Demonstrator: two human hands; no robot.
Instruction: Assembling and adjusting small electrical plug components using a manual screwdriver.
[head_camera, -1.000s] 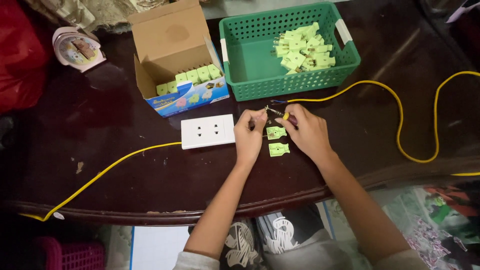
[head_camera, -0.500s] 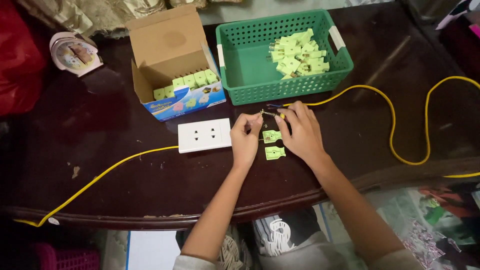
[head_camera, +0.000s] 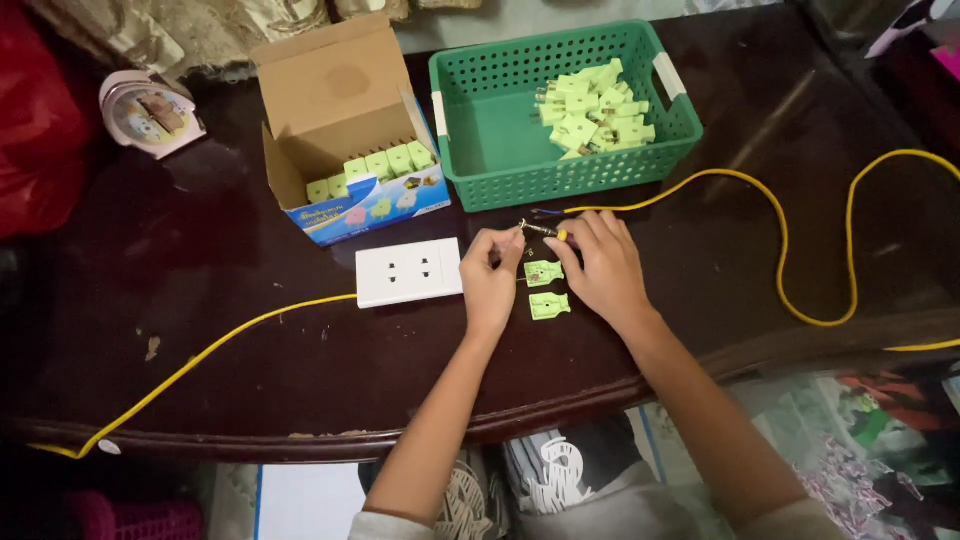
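Two pale green plastic plug halves (head_camera: 545, 288) lie on the dark wooden worktop (head_camera: 250, 370) between the hands. The left hand (head_camera: 490, 280) and right hand (head_camera: 600, 265) both pinch the bare end of the yellow cable (head_camera: 780, 215). A green plastic basket (head_camera: 480, 130) holds many green plugs; the open cardboard box (head_camera: 340, 110) holds five.

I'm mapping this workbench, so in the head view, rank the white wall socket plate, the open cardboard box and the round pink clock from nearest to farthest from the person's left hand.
1. White wall socket plate: just left of the left hand, nearly touching it.
2. Open cardboard box: up and left, behind the plate.
3. Round pink clock: far left, near the table's back edge.
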